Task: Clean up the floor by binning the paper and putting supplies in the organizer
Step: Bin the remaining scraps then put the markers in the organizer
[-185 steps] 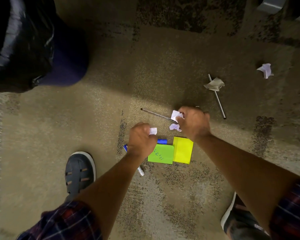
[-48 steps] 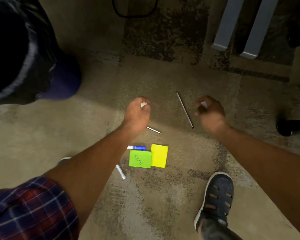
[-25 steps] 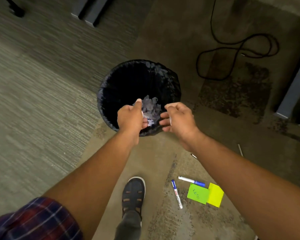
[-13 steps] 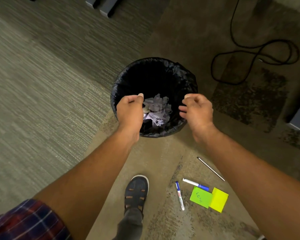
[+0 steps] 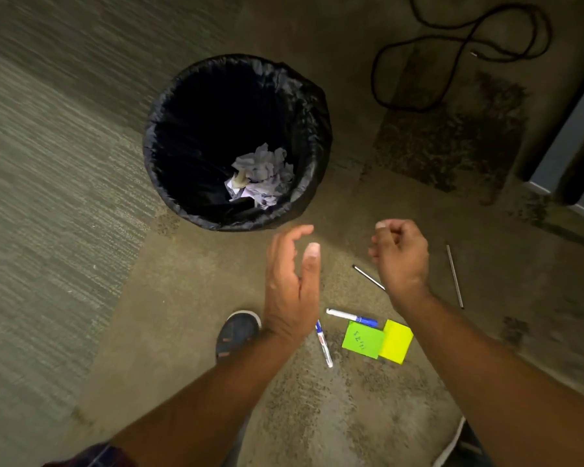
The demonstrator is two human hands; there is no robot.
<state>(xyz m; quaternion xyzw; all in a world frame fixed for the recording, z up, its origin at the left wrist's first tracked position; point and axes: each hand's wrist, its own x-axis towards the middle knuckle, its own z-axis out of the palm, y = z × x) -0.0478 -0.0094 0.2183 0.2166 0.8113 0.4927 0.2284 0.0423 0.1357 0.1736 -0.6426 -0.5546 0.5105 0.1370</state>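
A black-lined bin point(image 5: 317, 129) stands on the floor with crumpled paper point(image 5: 262, 176) inside. My left hand point(image 5: 292, 288) hovers below the bin, fingers spread and empty. Beside it my right hand point(image 5: 400, 254) is loosely curled, holding nothing. On the floor lie two blue-and-white markers point(image 5: 351, 317) point(image 5: 323, 345), a green sticky-note pad point(image 5: 363, 340), a yellow pad point(image 5: 397, 340), a thin dark pen point(image 5: 368, 277) partly behind my right wrist, and a thin metal stick point(image 5: 454, 276). No organizer is in view.
A black cable point(image 5: 452, 52) loops on the floor at the upper right. Grey furniture legs point(image 5: 567, 139) stand at the right edge. My shoe point(image 5: 236, 335) is under my left wrist, and another shoe point(image 5: 459, 443) shows at the bottom right.
Both hands let go of crumpled paper over the bin and pulled back toward me. They now hang empty above the markers and pads.
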